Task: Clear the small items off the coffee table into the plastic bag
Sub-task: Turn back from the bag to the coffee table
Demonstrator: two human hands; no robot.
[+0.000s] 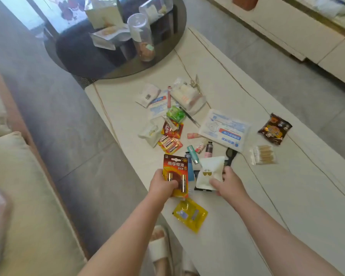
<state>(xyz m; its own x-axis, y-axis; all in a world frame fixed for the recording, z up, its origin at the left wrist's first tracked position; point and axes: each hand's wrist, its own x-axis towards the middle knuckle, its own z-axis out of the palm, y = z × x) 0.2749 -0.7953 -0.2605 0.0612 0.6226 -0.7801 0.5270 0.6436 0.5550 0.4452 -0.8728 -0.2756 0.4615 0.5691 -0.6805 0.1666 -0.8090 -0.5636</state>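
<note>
Head: left hand grips battery card, right hand white packet.

Round dark glass table top left, carrying clear jar, tissue box, leaflets. Beige sofa along left edge. White slippers on grey floor. Cream cabinet top right.
</note>
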